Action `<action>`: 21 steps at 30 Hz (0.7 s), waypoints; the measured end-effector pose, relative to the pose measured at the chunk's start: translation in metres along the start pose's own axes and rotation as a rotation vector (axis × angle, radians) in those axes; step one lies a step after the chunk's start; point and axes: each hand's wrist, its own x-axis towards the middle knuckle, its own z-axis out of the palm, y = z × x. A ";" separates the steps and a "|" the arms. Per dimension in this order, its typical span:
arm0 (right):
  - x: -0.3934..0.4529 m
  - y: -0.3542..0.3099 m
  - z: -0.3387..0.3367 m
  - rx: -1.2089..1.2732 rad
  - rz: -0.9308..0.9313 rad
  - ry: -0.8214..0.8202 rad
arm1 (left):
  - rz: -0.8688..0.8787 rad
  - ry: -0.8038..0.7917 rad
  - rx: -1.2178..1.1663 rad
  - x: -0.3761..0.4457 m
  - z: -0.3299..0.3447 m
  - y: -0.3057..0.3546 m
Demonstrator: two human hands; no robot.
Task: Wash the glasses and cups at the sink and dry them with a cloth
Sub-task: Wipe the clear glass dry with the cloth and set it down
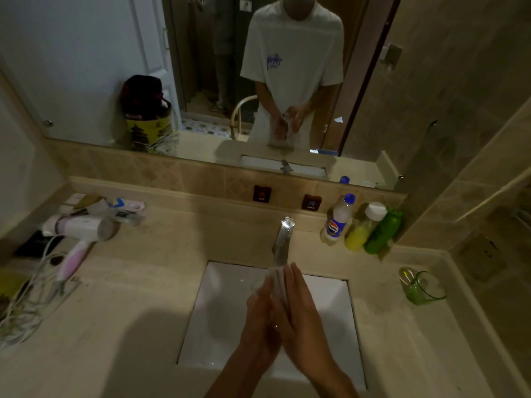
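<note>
Sink (224, 326): glass (274, 278) between both hands (blurred).

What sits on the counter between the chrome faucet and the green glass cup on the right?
In the head view, three bottles stand near the wall: a clear blue-capped bottle, a yellow white-capped bottle, a green bottle. Nearer the green glass cup, the counter is bare.

Counter's pretty cluttered: on the left there's a white and pink hair dryer (82, 235) with its cord (26, 300) bunched up toward the front edge, and some tubes and packets (109, 206) piled behind it against the wall. On the right, three bottles stand in a row by the backsplash, a clear one with a blue cap (339, 221), a yellow one with a white cap (362, 228), and a green one (383, 232). The mirror (94, 67) above shows a yellow bag (149, 124) with dark cloth stuffed in it.
</note>
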 end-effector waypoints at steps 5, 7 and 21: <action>-0.004 0.004 0.019 0.037 0.040 0.217 | 0.018 -0.006 0.061 0.000 0.000 0.004; 0.008 0.003 0.008 0.095 0.090 0.209 | 0.011 -0.080 0.079 0.001 0.004 0.008; 0.036 -0.019 -0.077 0.302 0.010 0.004 | -0.089 -0.294 0.137 -0.018 0.010 0.025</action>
